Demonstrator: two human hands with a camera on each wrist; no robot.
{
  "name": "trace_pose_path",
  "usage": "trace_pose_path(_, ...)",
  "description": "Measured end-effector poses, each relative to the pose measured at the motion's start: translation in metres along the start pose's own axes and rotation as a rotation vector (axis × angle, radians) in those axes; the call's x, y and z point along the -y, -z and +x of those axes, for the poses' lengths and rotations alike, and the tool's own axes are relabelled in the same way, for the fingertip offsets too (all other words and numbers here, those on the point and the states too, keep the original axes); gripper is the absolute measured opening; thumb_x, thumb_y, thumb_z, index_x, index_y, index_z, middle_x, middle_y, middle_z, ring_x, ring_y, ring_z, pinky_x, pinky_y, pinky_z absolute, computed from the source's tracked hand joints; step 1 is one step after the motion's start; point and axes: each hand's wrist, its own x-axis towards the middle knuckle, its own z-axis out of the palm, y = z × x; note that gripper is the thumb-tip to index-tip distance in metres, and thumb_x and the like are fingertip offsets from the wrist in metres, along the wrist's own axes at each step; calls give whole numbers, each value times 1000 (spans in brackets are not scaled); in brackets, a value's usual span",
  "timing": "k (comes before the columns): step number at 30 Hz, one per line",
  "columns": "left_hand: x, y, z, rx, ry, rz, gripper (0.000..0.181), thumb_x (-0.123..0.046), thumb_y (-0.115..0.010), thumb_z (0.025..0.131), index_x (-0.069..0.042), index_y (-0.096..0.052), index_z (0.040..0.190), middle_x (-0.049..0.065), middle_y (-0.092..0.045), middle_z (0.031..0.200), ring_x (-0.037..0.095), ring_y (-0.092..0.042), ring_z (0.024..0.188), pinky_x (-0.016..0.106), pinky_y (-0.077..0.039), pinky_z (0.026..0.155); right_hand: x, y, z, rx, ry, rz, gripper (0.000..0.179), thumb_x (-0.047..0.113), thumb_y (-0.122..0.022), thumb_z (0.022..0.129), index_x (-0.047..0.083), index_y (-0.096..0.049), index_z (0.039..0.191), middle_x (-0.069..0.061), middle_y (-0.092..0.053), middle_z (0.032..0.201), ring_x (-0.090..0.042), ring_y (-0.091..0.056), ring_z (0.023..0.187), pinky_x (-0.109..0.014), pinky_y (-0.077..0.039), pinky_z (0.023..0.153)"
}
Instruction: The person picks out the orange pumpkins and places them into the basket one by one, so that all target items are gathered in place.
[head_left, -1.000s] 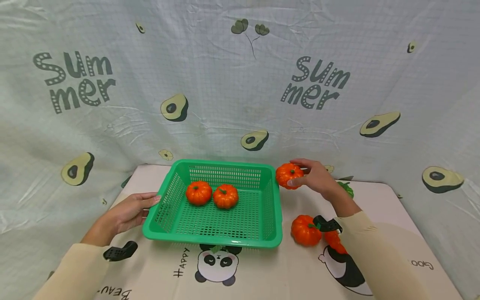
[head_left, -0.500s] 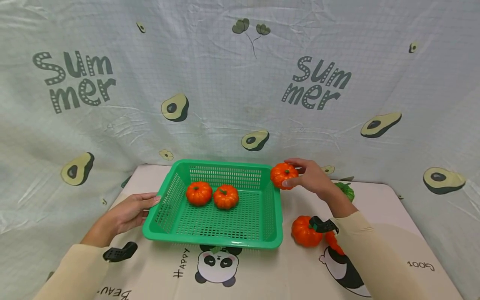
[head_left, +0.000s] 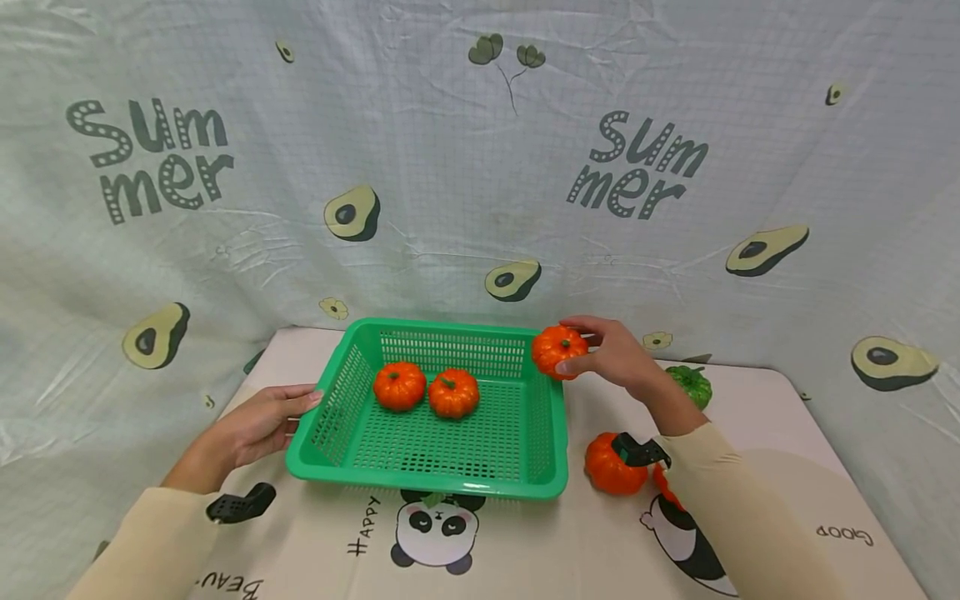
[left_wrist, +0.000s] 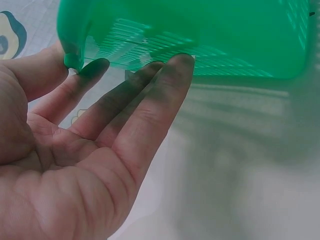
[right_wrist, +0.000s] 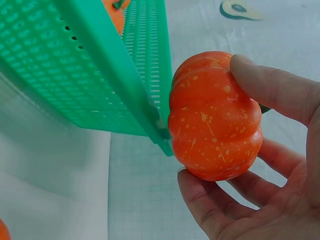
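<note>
A green plastic basket (head_left: 450, 488) with slotted walls holds two small orange pumpkins (head_left: 399, 387) side by side. My left hand (head_left: 258, 425) grips its left rim, the thumb on the edge and the fingers reaching under the wall, as the left wrist view shows. Between the thumb and fingers of my right hand (head_left: 611, 358) is another pumpkin (right_wrist: 215, 117), speckled with yellow. In the head view this pumpkin overlaps the basket's back right corner; in the right wrist view its side is right by the rim.
Right of the basket a larger orange pumpkin (head_left: 615, 465) sits on the table (head_left: 555, 550), with another orange piece partly behind the right sleeve. A green pumpkin-like vegetable (head_left: 692, 385) lies further back, beyond the right forearm. A printed cloth (head_left: 450, 167) hangs behind the table.
My right hand has moved left with the pumpkin, from beside the basket to over its back right corner. The left hand keeps its grip on the rim.
</note>
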Motion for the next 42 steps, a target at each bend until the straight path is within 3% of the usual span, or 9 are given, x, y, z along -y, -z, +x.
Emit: trace_pose_path(42, 1, -1, -1, -7, -7, 20, 74, -37, -54, 110, 6, -23, 163, -7, -74, 111, 11, -73, 100, 33, -62, 88, 16, -25, 17, 49, 76, -12, 72, 21, -84, 85, 9, -56, 150, -18, -59, 147, -40, -55, 131, -48, -56, 101)
